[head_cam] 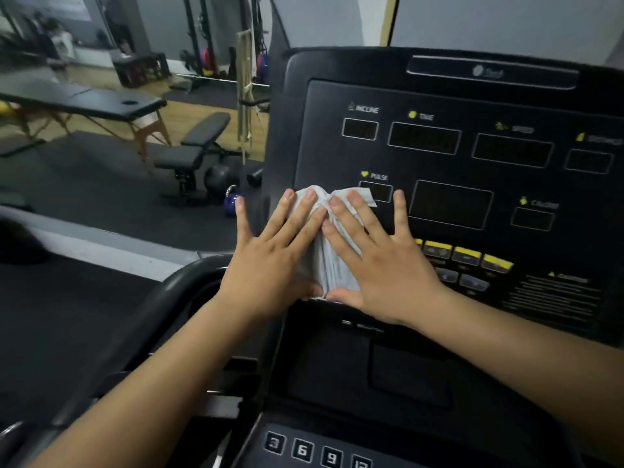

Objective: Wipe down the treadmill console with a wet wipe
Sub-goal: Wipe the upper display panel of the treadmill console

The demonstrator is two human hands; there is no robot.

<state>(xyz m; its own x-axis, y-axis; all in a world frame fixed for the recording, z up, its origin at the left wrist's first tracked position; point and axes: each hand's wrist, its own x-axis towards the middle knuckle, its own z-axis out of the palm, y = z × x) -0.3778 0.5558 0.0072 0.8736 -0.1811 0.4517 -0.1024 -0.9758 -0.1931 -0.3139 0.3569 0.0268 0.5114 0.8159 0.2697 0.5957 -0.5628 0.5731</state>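
1. Gym flooring of dark mats and pale wood fills the view from nine to eleven o'clock, with a black massage table (101,103) on wooden legs at ten o'clock.
2. At four o'clock from that table stands a black weight bench (199,140). A black ball (221,179) and a purple kettlebell (233,204) sit on the floor just beside it, at its five o'clock.
3. Racks and coloured plates at twelve o'clock are too blurred to tell apart.
4. The treadmill console (472,96), black with dark display windows, takes up the view from twelve to four o'clock.
5. The wet wipe (332,268), pale and bunched into folds, lies on the console's lower left part, close to the view's centre. Its top edge overlaps the left end of the PULSE window (380,192).
6. The left hand (270,261) lies flat on the wipe's nine o'clock side, fingers straight and spread apart. The two or three nearest the wipe press on it, and the little finger reaches off the console's edge.
7. The right hand (385,265) lies flat on the wipe's three o'clock side, fingers likewise straight and fanned, the inner ones on the wipe and the little finger on bare console.
8. Both thumbs meet at the wipe's lower edge, at six o'clock.
9. A row of yellow buttons (467,255) sits at three o'clock from the right hand, just beside it.
10. Number keys (302,450) marked 3, 6, 9 and 12 line the bottom at six o'clock.
11. A curved black handlebar (182,282) passes under the left wrist at eight o'clock.
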